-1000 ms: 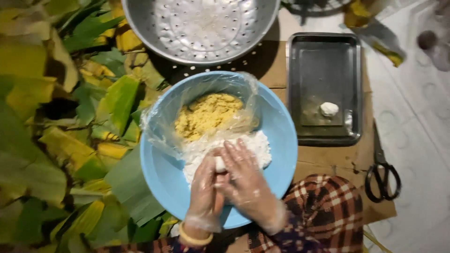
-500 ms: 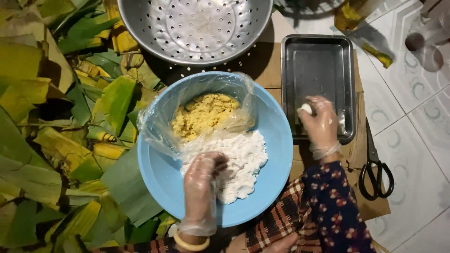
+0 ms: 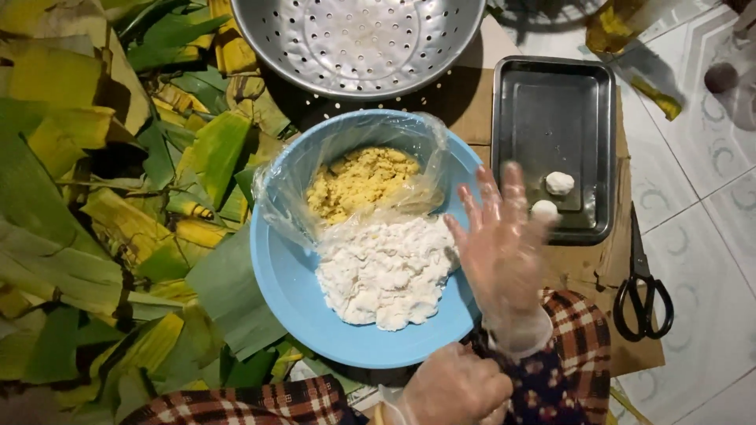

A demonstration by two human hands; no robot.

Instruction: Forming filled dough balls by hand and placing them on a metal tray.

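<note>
A blue bowl [image 3: 287,287] holds white dough [image 3: 386,267] and a clear plastic bag of yellow crumbly filling [image 3: 358,181]. My right hand [image 3: 500,236], in a clear plastic glove, hovers open with fingers spread over the bowl's right rim, between the dough and a steel tray [image 3: 551,102]. Two white dough balls [image 3: 559,182] [image 3: 545,210] lie in the tray's near part. My left hand [image 3: 453,386], also gloved, is pulled back at the bowl's near edge with its fingers curled; nothing shows in it.
A perforated metal colander [image 3: 358,39] sits beyond the bowl. Green and yellow banana leaves [image 3: 94,197] are heaped on the left. Black scissors [image 3: 642,291] lie on cardboard at the right, beside a tiled floor [image 3: 709,181].
My right hand left a second dough ball in the tray and swung back toward the bowl, open. My left hand withdrew from the dough to the bowl's near edge.
</note>
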